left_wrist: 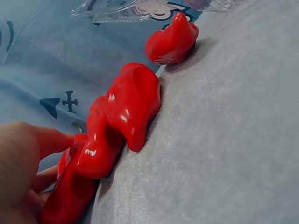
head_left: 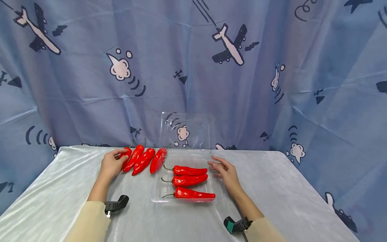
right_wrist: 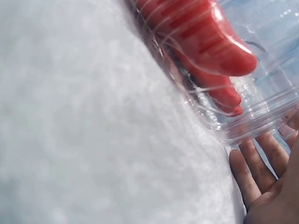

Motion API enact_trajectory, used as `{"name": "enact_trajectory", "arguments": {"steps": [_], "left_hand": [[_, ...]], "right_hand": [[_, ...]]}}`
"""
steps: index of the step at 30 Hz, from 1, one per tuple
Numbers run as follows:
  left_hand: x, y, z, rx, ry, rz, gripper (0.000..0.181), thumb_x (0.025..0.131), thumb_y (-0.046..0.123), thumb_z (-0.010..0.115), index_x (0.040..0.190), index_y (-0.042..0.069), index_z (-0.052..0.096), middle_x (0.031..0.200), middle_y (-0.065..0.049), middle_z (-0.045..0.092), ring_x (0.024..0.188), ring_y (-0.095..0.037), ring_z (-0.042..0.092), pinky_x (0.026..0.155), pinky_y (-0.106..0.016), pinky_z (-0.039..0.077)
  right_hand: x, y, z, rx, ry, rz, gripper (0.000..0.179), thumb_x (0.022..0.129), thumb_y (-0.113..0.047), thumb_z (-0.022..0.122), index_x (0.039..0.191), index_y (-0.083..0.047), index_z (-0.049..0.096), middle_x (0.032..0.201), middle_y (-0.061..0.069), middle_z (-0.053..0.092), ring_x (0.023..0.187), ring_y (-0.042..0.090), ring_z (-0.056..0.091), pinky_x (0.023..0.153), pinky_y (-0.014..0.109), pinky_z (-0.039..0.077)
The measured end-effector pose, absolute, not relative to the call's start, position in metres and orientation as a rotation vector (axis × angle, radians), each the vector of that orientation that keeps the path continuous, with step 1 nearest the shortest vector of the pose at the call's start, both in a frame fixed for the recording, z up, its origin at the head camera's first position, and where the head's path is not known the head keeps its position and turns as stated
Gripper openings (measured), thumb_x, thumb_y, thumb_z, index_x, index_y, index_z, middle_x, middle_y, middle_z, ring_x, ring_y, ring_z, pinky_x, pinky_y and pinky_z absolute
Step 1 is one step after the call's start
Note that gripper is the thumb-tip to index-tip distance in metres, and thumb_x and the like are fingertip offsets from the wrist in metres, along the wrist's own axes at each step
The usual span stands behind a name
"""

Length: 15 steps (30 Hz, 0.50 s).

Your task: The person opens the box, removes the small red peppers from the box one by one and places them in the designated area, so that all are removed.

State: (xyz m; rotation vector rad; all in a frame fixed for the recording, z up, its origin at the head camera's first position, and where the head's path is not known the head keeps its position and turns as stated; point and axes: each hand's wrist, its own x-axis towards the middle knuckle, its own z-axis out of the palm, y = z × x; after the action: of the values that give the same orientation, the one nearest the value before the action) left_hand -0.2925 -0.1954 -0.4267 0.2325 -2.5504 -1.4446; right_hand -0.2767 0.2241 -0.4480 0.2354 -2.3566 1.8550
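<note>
My left hand (head_left: 111, 164) pinches the leftmost red pepper (head_left: 125, 156) at the back left of the table, thumb on its near side and fingers behind it. In the left wrist view this pepper (left_wrist: 70, 193) leans against its neighbours. Beside it lie several more red peppers (head_left: 143, 162) with green stems. A clear plastic clamshell box (head_left: 158, 199) stands in the middle, its lid (head_left: 202, 129) raised at the back. Three red peppers (head_left: 189, 180) lie crosswise in it. My right hand (head_left: 227, 173) stays at the box's right wall with fingers extended.
A pale cloth covers the table (head_left: 272, 195). Behind its back edge hangs a blue curtain (head_left: 169, 67) printed with planes. The rightmost loose pepper (head_left: 158, 160) lies right at the box's left side. Each wrist wears a black camera band (head_left: 116, 204).
</note>
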Motion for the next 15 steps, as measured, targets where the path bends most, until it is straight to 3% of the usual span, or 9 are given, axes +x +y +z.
{"name": "enact_trajectory", "arguments": {"steps": [15], "left_hand": [[-0.292,-0.1915,-0.4302,0.224,-2.524,-1.398,0.034,0.098,0.012,0.056,0.128,0.001,0.066,0.137,-0.026,0.061,0.125,-0.041,0.058,0.107,-0.051,0.046]], "right_hand": [[-0.2749,0.222,-0.4486,0.204,-2.337,1.87,0.039,0.103,-0.016,0.055,0.14,-0.004,0.058,0.129,0.022,0.069,0.111,0.029,0.072,0.085,0.032,0.062]]}}
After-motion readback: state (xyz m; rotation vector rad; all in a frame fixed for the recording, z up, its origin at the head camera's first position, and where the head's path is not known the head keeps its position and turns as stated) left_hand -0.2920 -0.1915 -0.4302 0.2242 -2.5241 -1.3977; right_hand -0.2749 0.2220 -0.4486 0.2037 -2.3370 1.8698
